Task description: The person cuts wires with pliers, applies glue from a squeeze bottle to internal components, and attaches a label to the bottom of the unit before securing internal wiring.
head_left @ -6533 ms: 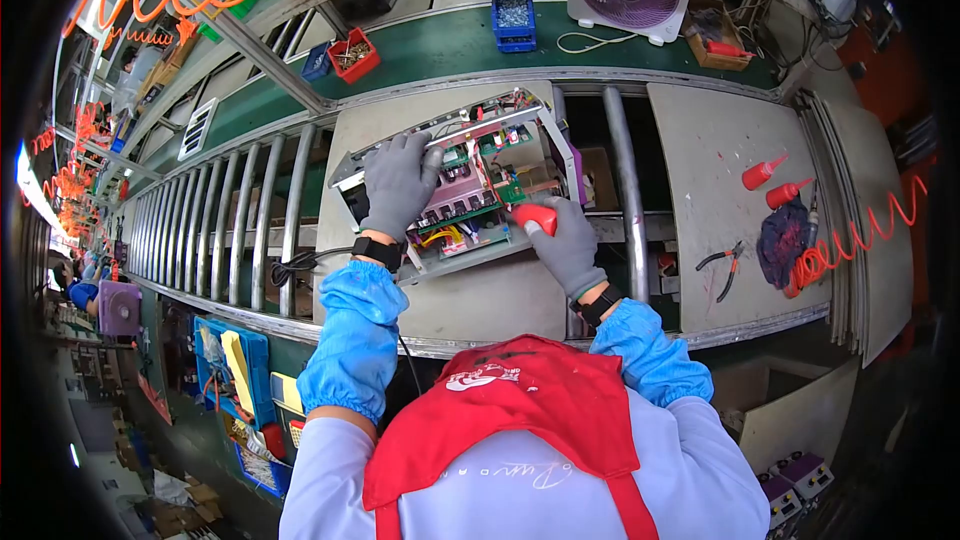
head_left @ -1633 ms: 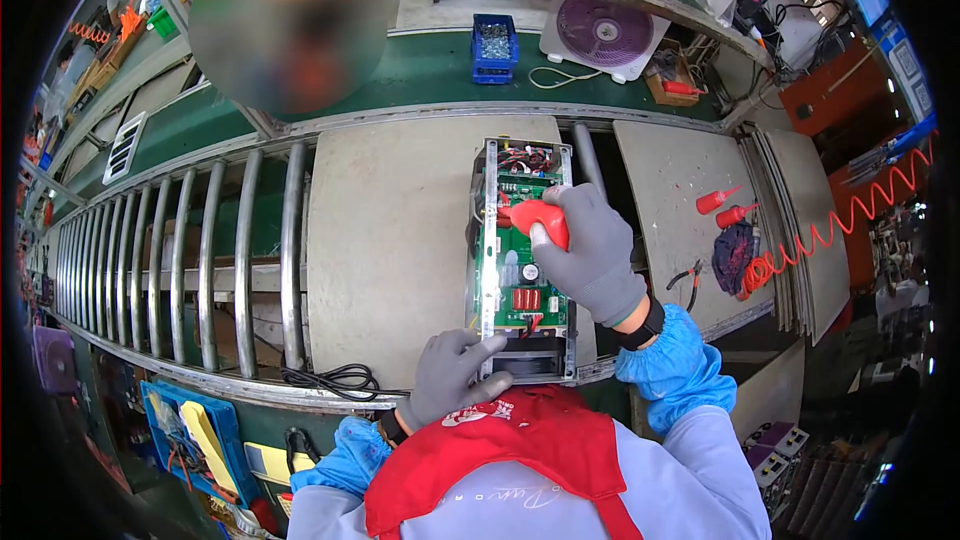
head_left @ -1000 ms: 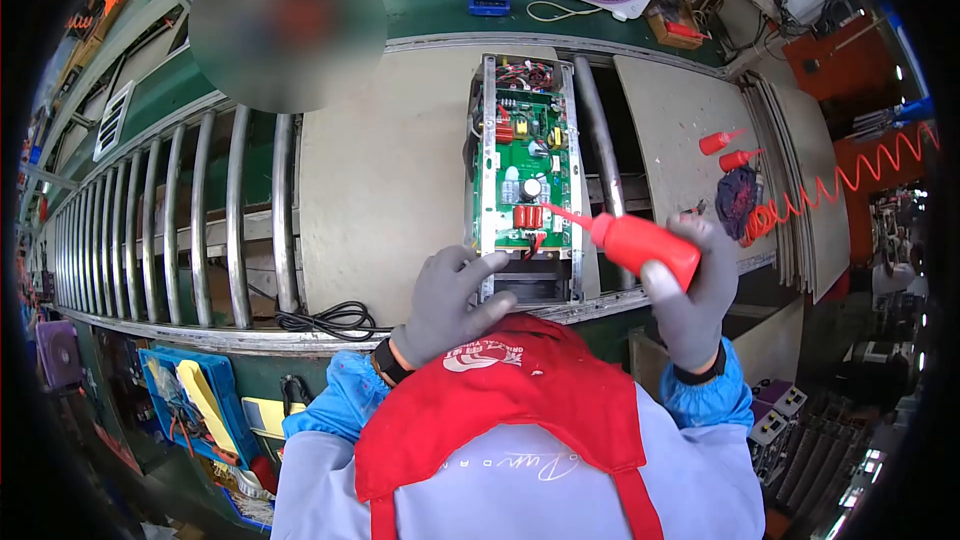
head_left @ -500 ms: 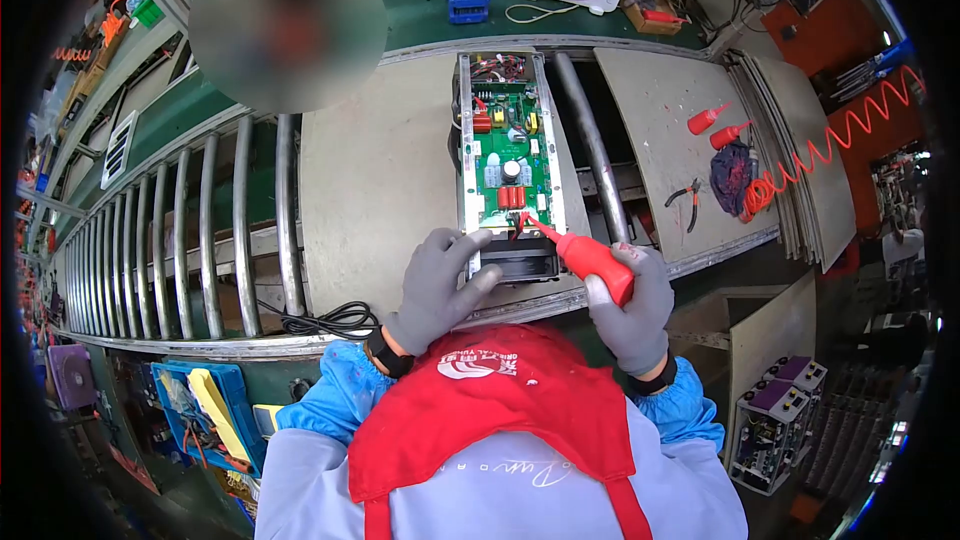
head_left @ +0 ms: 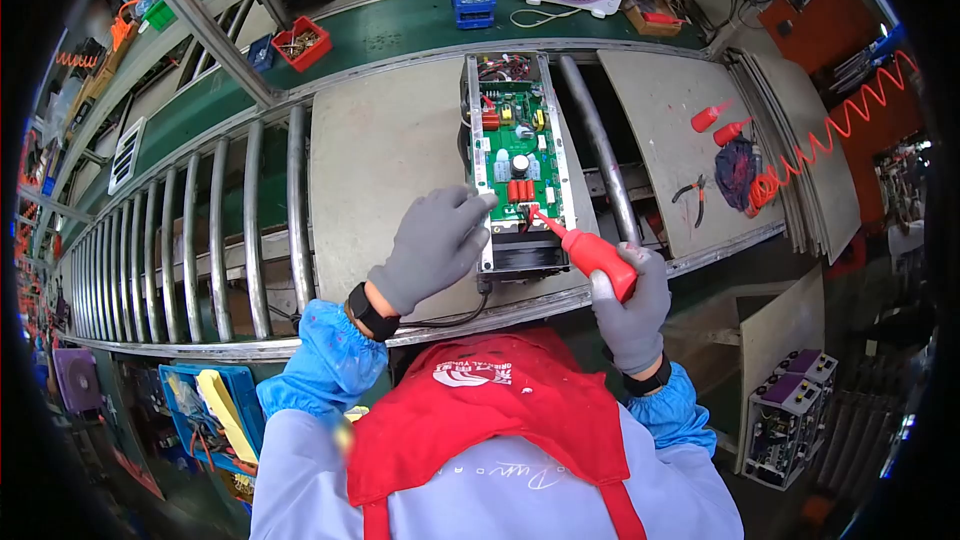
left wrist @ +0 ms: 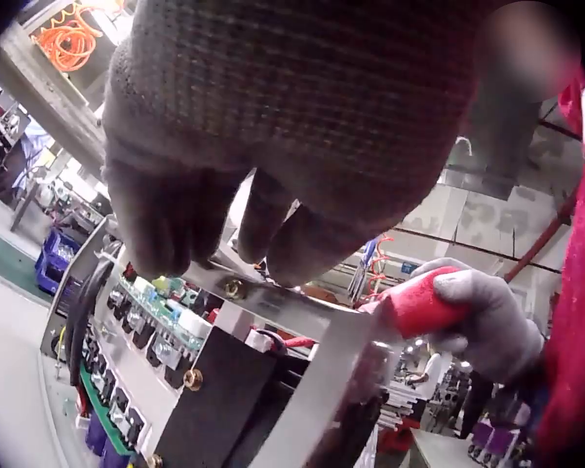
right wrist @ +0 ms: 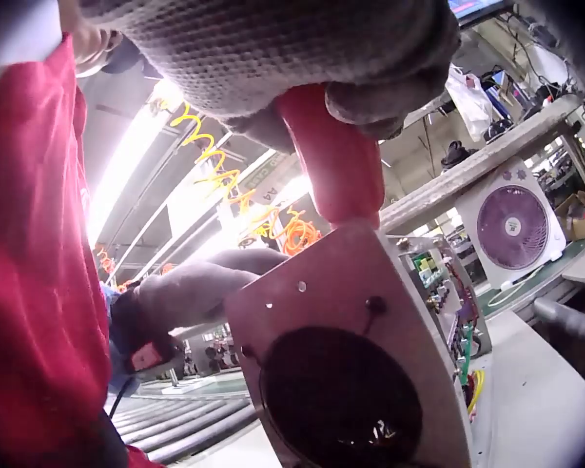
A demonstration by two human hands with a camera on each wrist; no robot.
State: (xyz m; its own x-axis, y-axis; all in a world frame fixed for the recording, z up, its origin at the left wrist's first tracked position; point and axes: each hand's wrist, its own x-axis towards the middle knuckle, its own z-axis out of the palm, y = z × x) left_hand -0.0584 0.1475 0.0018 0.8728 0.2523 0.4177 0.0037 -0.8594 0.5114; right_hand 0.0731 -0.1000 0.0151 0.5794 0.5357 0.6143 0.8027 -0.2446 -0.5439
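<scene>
My left hand (left wrist: 273,127) fills the left wrist view, hiding most of the chassis (left wrist: 175,380). In the right wrist view, my glove covers the red bottle's (right wrist: 336,161) base, its nozzle behind the end plate (right wrist: 356,361).

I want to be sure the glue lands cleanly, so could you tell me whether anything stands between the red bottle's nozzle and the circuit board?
Nothing visible does. The right hand grips the red bottle, whose nozzle reaches the near end of the circuit board unobstructed. The left hand rests on the metal frame to the side.
</scene>
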